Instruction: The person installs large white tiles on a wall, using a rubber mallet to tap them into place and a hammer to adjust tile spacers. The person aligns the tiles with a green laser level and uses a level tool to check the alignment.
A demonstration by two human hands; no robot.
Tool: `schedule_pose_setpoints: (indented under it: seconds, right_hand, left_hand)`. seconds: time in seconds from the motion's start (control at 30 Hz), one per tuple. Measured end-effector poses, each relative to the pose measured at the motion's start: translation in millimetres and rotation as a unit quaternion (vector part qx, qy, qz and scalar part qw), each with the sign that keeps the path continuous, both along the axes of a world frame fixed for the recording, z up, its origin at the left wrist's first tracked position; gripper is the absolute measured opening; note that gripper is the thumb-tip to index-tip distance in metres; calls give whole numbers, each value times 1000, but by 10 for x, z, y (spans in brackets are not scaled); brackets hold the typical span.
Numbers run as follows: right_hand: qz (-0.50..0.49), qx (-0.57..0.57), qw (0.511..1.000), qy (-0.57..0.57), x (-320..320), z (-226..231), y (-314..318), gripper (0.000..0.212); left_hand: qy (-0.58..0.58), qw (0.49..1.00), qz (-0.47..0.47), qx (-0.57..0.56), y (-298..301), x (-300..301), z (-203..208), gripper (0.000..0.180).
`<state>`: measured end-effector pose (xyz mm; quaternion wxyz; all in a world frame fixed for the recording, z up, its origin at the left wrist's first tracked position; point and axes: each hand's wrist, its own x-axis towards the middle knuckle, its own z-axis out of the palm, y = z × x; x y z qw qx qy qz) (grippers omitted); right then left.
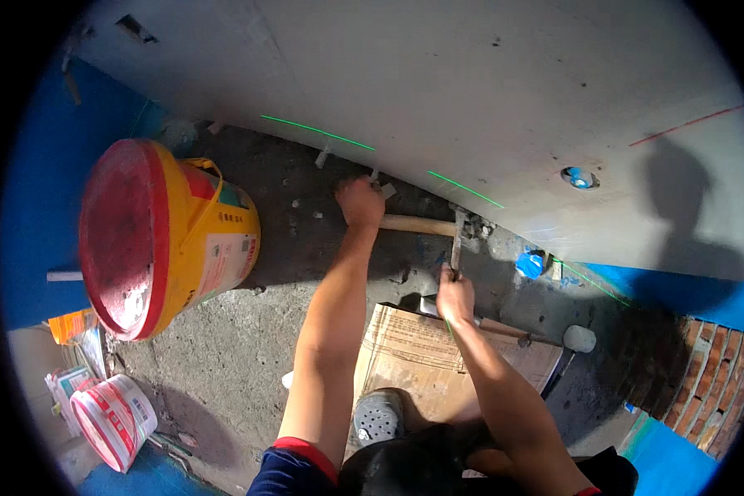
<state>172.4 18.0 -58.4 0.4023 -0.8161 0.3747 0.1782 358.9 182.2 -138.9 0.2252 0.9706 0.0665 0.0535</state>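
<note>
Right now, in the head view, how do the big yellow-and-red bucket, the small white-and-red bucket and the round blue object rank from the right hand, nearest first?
1. Round blue object: right of the right hand.
2. Big yellow-and-red bucket: off to the left.
3. Small white-and-red bucket: lower left.

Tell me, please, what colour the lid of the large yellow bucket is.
The lid is mostly red, paler in places; the head view shows it best.

Centre frame, I see the right hand (456,298) curled round a narrow metal piece (457,241), a wooden handle (420,224) running left from it! Up-left of that, the left hand (361,202) (its contents I can't make out) bends near the pale wall (471,99); a yellow bucket (215,240) looms left.
</note>
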Motion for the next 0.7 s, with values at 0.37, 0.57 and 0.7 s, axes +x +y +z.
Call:
schedule_pose_setpoints:
  seconds: [0.37,0.57,0.7]
  right_hand:
    - [8,-27,999,-22,-21,94,111,49]
    - [-9,-36,999,-25,-62,-59,56,48]
    - [4,-41,999,-34,-68,-18,88,47]
  left_hand:
    - [-9,1000,12,-19,66,-27,17,23]
    - [70,997,16,3,-62,-16,205,18]
    - [55,998,14,9,-28,-30,206,17]
